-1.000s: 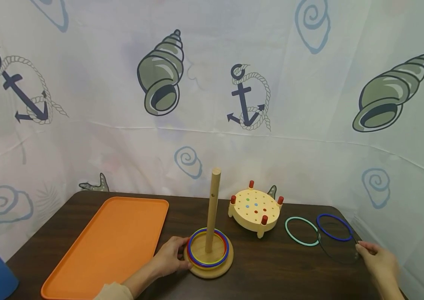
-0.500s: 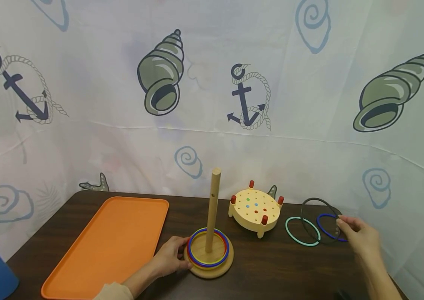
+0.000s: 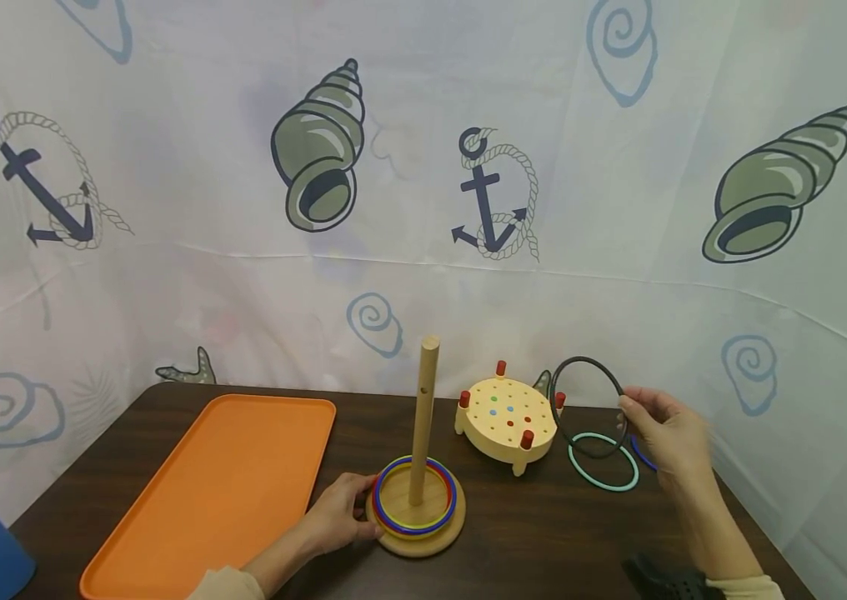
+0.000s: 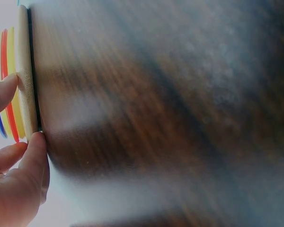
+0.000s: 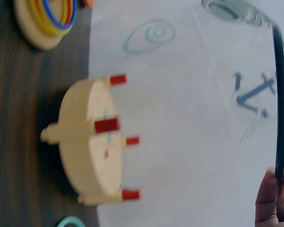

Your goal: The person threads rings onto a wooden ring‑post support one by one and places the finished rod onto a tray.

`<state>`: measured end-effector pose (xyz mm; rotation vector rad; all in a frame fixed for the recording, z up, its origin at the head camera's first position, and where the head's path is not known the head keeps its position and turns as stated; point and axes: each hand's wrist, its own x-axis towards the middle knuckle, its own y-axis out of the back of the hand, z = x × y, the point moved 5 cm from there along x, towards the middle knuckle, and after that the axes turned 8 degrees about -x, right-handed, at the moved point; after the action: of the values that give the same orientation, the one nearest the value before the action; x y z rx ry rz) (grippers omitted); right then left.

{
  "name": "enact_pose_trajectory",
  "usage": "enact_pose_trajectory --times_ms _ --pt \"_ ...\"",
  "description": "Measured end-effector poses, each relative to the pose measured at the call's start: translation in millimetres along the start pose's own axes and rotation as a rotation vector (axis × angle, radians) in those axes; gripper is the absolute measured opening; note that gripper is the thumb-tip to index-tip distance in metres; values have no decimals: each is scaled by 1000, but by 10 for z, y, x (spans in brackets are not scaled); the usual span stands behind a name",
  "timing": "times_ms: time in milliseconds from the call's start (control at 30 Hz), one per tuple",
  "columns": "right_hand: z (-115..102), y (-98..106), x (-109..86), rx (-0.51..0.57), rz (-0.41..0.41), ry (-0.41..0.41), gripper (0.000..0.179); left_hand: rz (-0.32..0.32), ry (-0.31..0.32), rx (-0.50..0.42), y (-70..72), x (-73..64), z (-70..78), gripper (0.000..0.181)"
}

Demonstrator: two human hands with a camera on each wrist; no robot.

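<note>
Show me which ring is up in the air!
The thin, round black ring, pinched in the right hand. The mint-green ring and loose blue ring lie on the brown table; the other rings circle the upright wooden peg.

Cream sleeves [image 3: 227, 583], black gear [image 3: 659, 577] (blurry) by the right.

The held ring [image 3: 579, 359] is black; stacked rings [image 3: 456, 500], blue, red and yellow; tray [image 3: 221, 483], orange; backdrop [image 3: 408, 208], white, printed with shells and anchors.
</note>
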<state>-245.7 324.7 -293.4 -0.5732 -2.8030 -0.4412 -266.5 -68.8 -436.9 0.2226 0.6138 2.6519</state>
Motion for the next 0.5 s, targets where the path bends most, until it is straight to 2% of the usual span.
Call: enact_pose_trajectory --times_ms 67,167,500 --pt "-86 -81 -14 -4 -8 11 3 -1 -1 -1 1 -3 3 70" --pt "-201 -202 -34 -43 -12 38 10 0 1 -1 4 -6 4 70" --pt "-494 -573 -63 -75 -71 47 29 8 12 9 9 -5 11 71"
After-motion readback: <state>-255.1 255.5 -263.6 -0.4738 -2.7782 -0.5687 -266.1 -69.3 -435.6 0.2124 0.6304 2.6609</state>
